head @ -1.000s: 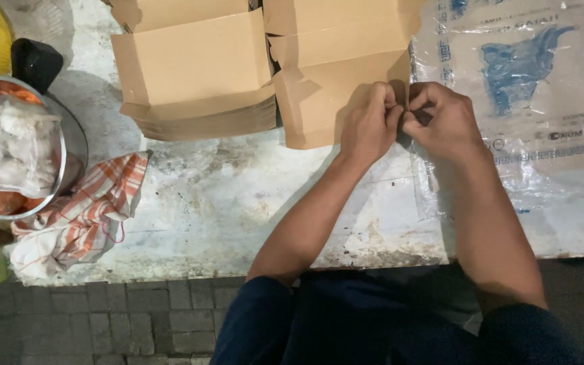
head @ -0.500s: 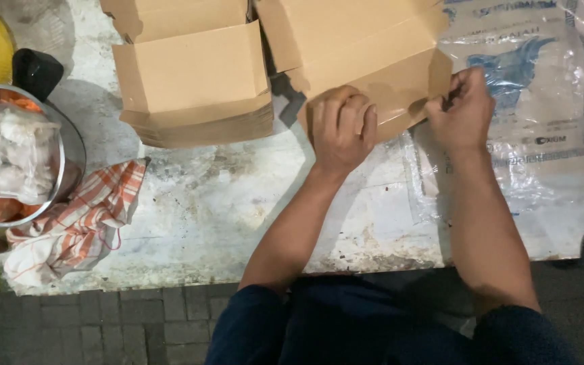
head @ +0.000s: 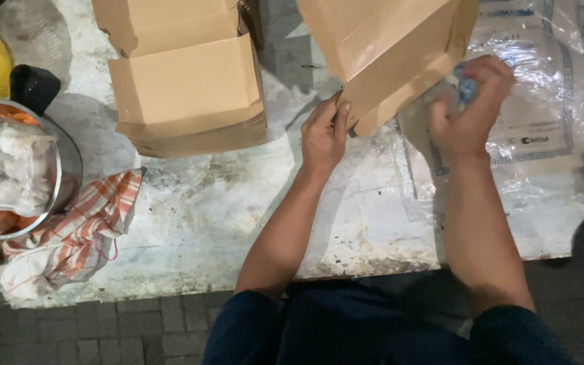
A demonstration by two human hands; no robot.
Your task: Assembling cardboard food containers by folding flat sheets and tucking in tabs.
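Midway through assembling a takeaway carton, you hold a flat brown cardboard box [head: 386,54] tilted up off the table [head: 224,223] near its far edge. Your left hand [head: 324,132] rests against the box's lower corner, fingers straight and closed together, thumb tucked behind the edge so that it pinches the fold. Your right hand [head: 468,111] is curled nearly shut around the box's lower right edge, and a scrap of blue-printed clear plastic [head: 466,86] seems caught in the same grip; whether it is held on purpose cannot be told. A sheet of clear plastic bags [head: 542,115] lies flat beneath that hand, toward the right edge. Two boxes already folded [head: 184,88] sit stacked by the far edge, left of your hands. At the left edge are a metal bowl [head: 69,169] holding bagged food and a striped cloth [head: 82,230]. Judging by the finished pair, the step in hand is shaping this third box; the next move calls for firm pressure along the crease while the other hand steadies the panel.
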